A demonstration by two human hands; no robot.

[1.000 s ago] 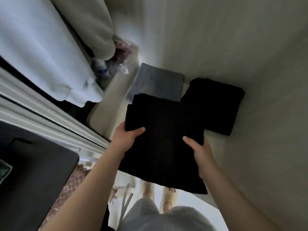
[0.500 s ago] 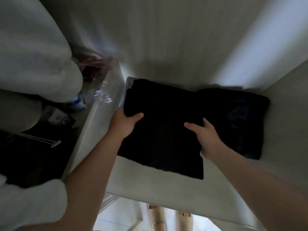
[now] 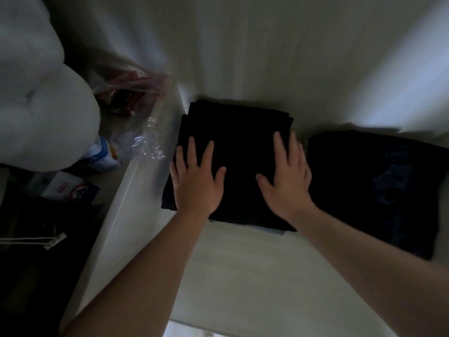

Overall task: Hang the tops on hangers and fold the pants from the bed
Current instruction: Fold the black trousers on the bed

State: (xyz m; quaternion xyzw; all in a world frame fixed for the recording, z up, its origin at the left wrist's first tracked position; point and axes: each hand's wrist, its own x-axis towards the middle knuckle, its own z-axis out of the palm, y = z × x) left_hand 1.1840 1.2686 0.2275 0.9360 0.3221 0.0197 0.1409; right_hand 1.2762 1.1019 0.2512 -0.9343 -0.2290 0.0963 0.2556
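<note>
No longer gripped at their edges, the folded black pants (image 3: 233,147) are being pressed flat on the shelf (image 3: 243,276) by the left hand (image 3: 196,181) and right hand (image 3: 286,181), fingers spread; this pair's stowing is seemingly being completed.

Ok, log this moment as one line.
black folded pants: on shelf | left hand: flat on them | right hand: flat on them | dark folded pile: to their right
</note>
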